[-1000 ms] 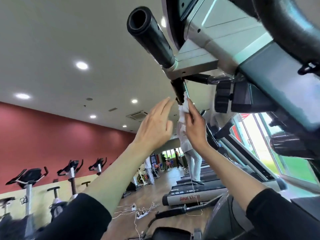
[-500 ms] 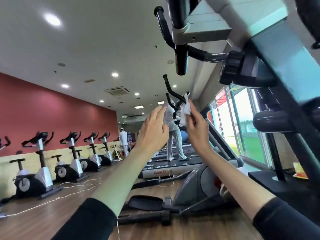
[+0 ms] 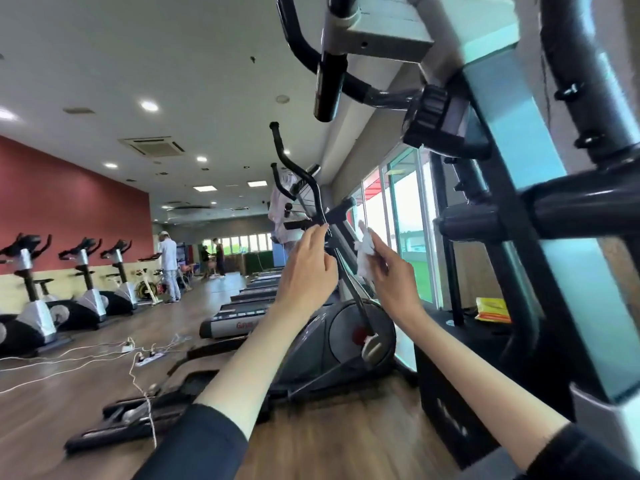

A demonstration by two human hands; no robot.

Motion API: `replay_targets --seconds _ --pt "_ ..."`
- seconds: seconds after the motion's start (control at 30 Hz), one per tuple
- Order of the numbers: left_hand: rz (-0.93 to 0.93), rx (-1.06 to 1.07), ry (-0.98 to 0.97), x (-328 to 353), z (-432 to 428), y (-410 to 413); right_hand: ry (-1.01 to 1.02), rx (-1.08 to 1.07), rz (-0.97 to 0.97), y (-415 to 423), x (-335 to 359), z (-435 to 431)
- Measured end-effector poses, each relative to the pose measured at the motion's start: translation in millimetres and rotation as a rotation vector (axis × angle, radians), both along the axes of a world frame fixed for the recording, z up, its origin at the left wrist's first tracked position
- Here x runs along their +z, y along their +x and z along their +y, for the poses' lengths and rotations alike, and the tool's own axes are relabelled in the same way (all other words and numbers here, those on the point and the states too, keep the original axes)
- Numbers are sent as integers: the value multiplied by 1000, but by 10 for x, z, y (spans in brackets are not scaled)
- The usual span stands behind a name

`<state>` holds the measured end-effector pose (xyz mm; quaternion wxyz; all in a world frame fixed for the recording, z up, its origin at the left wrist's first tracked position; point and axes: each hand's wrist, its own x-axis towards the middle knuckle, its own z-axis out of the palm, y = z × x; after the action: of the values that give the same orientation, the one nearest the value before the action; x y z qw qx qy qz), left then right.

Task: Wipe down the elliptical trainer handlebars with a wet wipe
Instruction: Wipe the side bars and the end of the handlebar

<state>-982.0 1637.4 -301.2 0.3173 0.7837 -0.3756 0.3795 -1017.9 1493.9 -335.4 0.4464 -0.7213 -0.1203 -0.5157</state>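
The elliptical trainer fills the upper right, close to me. Its short black handlebar grip point(image 3: 327, 86) hangs from a grey bracket above my hands, and a thick black tube point(image 3: 585, 202) crosses at the right. My right hand point(image 3: 389, 275) pinches a crumpled white wet wipe point(image 3: 364, 252) in mid-air, well below the grip and apart from it. My left hand point(image 3: 308, 268) is raised beside it, fingers loosely bent, holding nothing. Both hands are clear of the machine's bars.
A second elliptical point(image 3: 332, 341) stands ahead on the wood floor, with treadmills point(image 3: 239, 317) behind it. Exercise bikes point(image 3: 90, 292) line the red wall at left. White cables and power strips point(image 3: 145, 358) lie on the floor. People stand far off. Windows run along the right.
My view has dropped from the ceiling toward the floor. Both hands have come down and away from the black grip that the wipe was touching a second ago.
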Motion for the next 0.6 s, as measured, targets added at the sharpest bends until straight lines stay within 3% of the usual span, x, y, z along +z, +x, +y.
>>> replay_targets --seconds 0.6 --pt "79 -256 18 -524 -206 -249 -82 -410 145 -766 -540 -236"
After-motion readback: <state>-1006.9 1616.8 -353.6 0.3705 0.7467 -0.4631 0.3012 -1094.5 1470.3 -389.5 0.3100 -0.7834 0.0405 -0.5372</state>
